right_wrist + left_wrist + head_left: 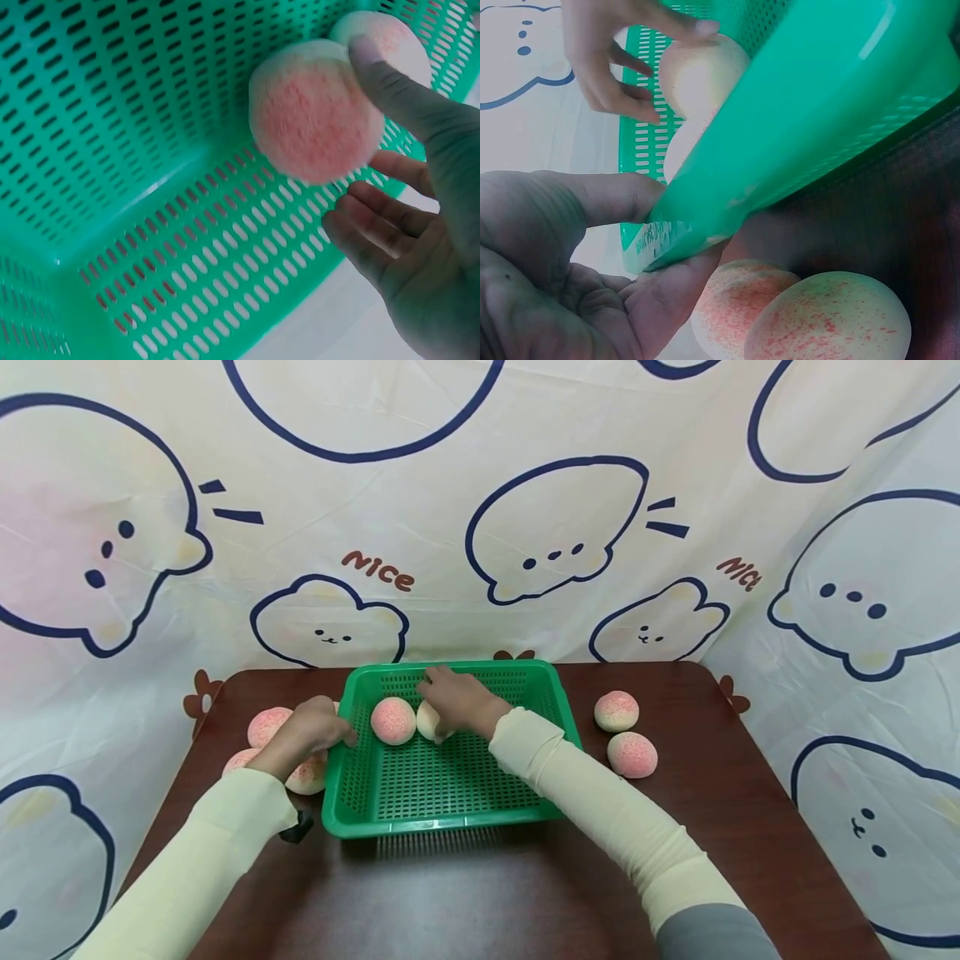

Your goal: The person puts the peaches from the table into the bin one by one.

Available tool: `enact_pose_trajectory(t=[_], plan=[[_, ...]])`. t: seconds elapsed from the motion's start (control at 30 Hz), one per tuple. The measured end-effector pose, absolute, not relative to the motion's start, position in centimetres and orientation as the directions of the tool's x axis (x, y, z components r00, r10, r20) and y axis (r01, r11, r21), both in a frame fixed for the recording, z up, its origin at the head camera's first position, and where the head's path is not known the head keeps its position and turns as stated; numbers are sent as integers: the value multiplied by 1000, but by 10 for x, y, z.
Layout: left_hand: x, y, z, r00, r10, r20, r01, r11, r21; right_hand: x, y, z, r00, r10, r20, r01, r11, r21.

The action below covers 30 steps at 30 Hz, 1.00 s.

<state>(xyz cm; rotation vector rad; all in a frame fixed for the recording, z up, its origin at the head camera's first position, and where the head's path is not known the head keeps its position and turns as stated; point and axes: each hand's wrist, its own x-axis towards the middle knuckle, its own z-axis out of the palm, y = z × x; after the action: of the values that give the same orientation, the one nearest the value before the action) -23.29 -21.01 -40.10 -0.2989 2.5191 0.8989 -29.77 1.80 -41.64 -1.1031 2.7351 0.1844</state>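
Peach (315,112) at relaxed right grip (459,697); left grip (311,728) around basket rim (442,821), underside finger (671,300) in left-wrist view only

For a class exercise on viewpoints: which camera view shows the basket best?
The head view: all four sides of the basket show, though partly covered. The left wrist view shows mainly one side, close up; the right wrist view, only part of the slotted inside.
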Motion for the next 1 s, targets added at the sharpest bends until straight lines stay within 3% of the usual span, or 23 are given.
enact_pose_trajectory(t=[0.27, 0.63, 0.8, 1.0], plan=[[-234, -210, -401, -865, -60, -497, -365, 755, 545, -308, 55, -392, -752, -645, -134, -626, 763, -159], [-235, -208, -400, -853, -68, -517, -386, 749, 539, -328, 153, -357, -865, -501, 25, -493, 839, -232], [-234, -208, -401, -853, -68, -517, -388, 745, 543, -336, 202, -360, -927, -371, -60, -341, 898, -279], [-234, -209, -401, -857, -69, -511, -383, 748, 542, -338, 253, -379, -947, -258, -194, -195, 936, -293]])
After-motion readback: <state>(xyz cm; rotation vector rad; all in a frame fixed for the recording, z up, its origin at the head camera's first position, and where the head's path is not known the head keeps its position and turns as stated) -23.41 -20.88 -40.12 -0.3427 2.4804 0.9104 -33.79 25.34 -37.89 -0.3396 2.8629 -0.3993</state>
